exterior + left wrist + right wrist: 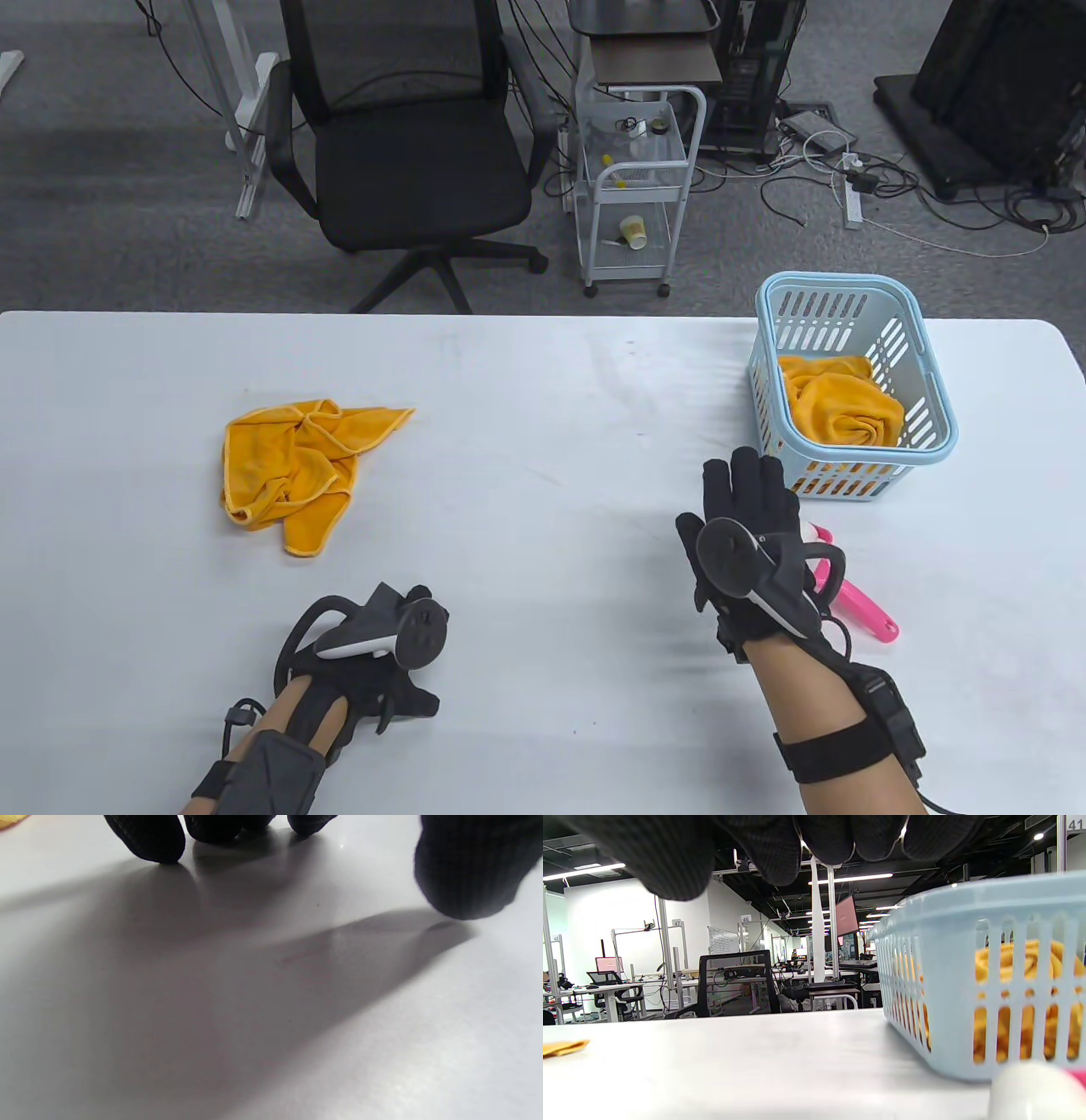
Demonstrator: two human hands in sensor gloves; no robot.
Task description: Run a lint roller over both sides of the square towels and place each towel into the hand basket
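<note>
1. A crumpled orange square terry towel (293,471) is lying on the left half of the white table (543,390), well apart from both hands and from the roller. Nothing is touching it, and I judge it is still waiting for both sides to be rolled.
2. The pink-handled lint roller with a white head (836,586) is lying on the table just beside the near wall of the basket, partly hidden under the right hand; its white end is showing blurred at the bottom of the right wrist view.
3. The pale blue slotted plastic hand basket (925,373) is standing at the right of the table and is holding another orange towel (840,407), bunched up inside, so that part of the task looks done.
4. The right hand (747,543) is hovering over the roller with fingers stretched flat, grasping nothing.
5. The left hand (382,654) is resting near the table's front edge, its fingertips (148,838) loosely curled down towards the bare surface and holding nothing.
6. Remaining, by my reading: picking up the roller, cleaning the loose towel, and putting it in the basket.
</note>
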